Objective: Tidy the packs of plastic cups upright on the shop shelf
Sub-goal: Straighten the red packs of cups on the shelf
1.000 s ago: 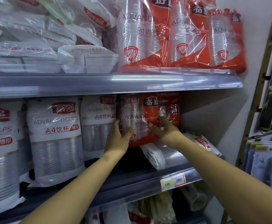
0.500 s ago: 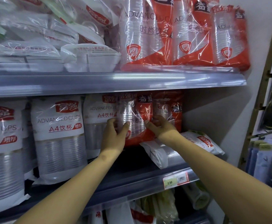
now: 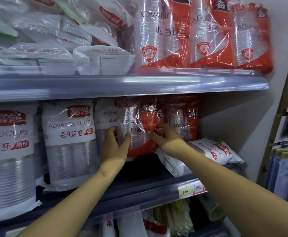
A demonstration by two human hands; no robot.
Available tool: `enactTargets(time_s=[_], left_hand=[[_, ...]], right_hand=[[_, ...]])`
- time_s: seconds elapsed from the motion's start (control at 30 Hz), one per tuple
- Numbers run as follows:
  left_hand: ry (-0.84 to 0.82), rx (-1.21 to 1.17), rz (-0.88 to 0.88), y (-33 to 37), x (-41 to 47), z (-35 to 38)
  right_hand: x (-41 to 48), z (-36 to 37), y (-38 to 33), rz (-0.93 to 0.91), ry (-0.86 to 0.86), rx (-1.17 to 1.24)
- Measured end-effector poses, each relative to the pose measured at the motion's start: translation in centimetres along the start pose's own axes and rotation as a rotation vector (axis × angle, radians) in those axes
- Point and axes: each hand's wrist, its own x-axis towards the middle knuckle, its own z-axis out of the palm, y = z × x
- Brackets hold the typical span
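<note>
On the middle shelf (image 3: 139,189) a red-and-clear pack of plastic cups (image 3: 138,124) stands upright at the back. My left hand (image 3: 116,146) grips its left side and my right hand (image 3: 167,139) grips its right side. Another red pack (image 3: 182,117) stands upright just to its right, partly hidden behind my right hand. A white pack of cups (image 3: 208,153) lies flat on its side under my right wrist. White packs (image 3: 69,142) stand upright to the left.
The top shelf holds upright red cup packs (image 3: 199,35) on the right and stacked white tray packs (image 3: 71,53) on the left. A yellow 2.50 price tag (image 3: 191,189) sits on the shelf edge. A wall closes the shelf on the right, with a rack of hanging goods (image 3: 287,165) beyond.
Both hands have shifted the red pack left and deeper into the shelf, so it now overlaps the white pack behind it. The view has moved closer.
</note>
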Motion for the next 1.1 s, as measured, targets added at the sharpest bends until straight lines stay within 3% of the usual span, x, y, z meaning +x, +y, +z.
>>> enactTargets(time_s=[1.1], left_hand=[[-0.154,0.017,-0.064,1.1,-1.6,-2.2]], right_hand=[[-3.7,-0.8,-1.8,0.022,-0.001,-0.001]])
